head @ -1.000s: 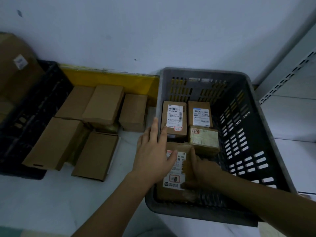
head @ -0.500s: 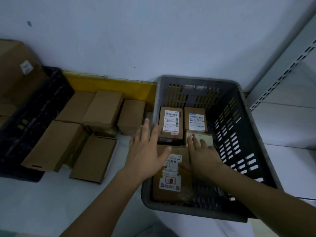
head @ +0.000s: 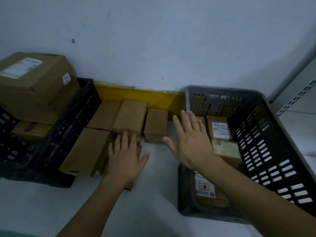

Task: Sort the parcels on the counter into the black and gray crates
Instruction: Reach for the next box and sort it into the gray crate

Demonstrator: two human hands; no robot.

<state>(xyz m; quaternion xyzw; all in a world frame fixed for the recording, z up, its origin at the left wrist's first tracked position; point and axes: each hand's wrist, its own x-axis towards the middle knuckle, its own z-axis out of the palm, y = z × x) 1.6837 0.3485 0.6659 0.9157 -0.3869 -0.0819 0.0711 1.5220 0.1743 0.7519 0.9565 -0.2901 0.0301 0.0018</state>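
Several plain brown parcels lie on the white counter between the two crates: a long one at the left, two at the back, a small upright one. My left hand lies flat, fingers spread, on a flat parcel that it mostly hides. My right hand hovers open above the gray crate's left rim, holding nothing. Labelled parcels lie inside the gray crate. The black crate at the left holds large boxes.
A white wall rises directly behind everything, with a yellow strip along the counter's back edge. A perforated metal shelf upright stands to the right of the gray crate. Bare counter lies near me, in front of the crates.
Both hands have left the parcel in the gray crate and moved left. My left hand now rests on a parcel on the counter; my right is over the crate's left rim.
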